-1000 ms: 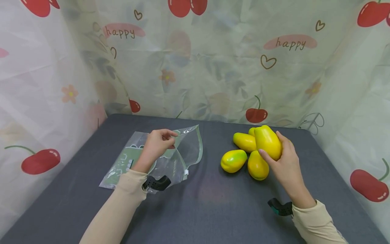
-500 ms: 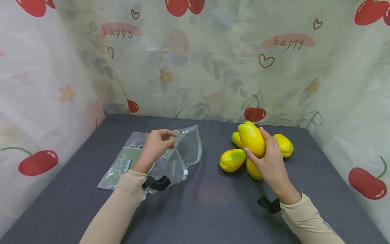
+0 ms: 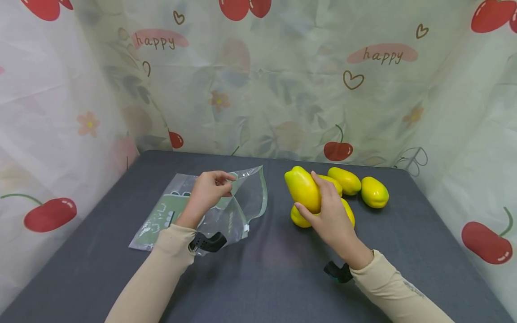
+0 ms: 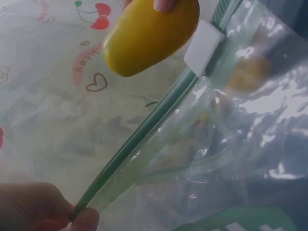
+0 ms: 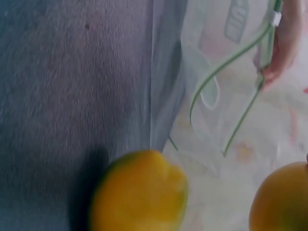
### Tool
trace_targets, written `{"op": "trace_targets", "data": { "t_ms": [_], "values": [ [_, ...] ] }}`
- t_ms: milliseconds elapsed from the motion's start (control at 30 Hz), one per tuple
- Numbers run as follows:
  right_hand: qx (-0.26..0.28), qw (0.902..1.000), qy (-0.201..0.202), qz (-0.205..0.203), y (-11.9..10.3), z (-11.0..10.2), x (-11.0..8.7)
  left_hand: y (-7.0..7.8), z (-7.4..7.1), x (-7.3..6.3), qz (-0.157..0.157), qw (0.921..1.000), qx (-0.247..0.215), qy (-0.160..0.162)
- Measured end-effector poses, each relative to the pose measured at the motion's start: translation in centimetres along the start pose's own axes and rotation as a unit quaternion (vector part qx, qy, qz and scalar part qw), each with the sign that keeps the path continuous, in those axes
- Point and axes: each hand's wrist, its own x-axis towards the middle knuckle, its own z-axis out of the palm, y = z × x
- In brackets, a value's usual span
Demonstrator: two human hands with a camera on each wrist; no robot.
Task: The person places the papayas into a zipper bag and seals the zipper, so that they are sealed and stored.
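Observation:
My left hand (image 3: pixel 210 190) pinches the green-edged rim of a clear zip bag (image 3: pixel 250 202), whose mouth gapes to the right. In the left wrist view, thumb and finger meet on that green strip, and a white slider (image 4: pixel 204 48) sits farther along it. My right hand (image 3: pixel 333 220) grips a yellow papaya (image 3: pixel 303 188), fingers over its far side and thumb in front. This fruit is raised to the right of the bag mouth, overlapping other papayas in the head view. Its lower end shows in the left wrist view, with right fingertips (image 4: pixel 163 4) at the top.
Several more papayas lie on the dark grey table (image 3: pixel 274 287): one greenish-yellow papaya (image 3: pixel 300 220) below the held one, one at the far right (image 3: pixel 374 193), others between them, partly hidden by my right hand. A patterned curtain (image 3: pixel 258 89) surrounds the table's back and sides.
My right hand has carried the held papaya leftward, from above the right of the group toward the bag, uncovering fruits behind it. The left hand keeps its place on the bag rim.

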Motion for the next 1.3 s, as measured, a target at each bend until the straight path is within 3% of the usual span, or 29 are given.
{"op": "trace_targets", "data": {
  "t_ms": [333, 567, 767, 1033, 1300],
  "values": [
    [-0.010, 0.9976, -0.050, -0.046, -1.5, 2.2, 0.1, -0.1, 0.1, 0.1, 0.008, 0.9999, -0.005, -0.003],
    [-0.011, 0.9942, -0.091, -0.057, -1.8, 3.8, 0.3, -0.2, 0.3, 0.1, 0.005, 0.9999, -0.010, 0.000],
    [-0.006, 0.9907, -0.129, -0.042, -2.0, 4.6, 0.4, -0.2, 0.5, 0.1, 0.003, 0.9999, -0.011, 0.001],
    [0.026, 0.9855, -0.168, 0.008, -2.4, 4.8, 0.8, 0.0, 0.5, -0.1, 0.001, 0.9997, -0.025, -0.007],
    [0.038, 0.9805, -0.193, 0.007, -2.1, 5.3, 1.7, 0.0, 0.6, -0.1, 0.004, 0.9997, -0.023, -0.007]
  ]
}}
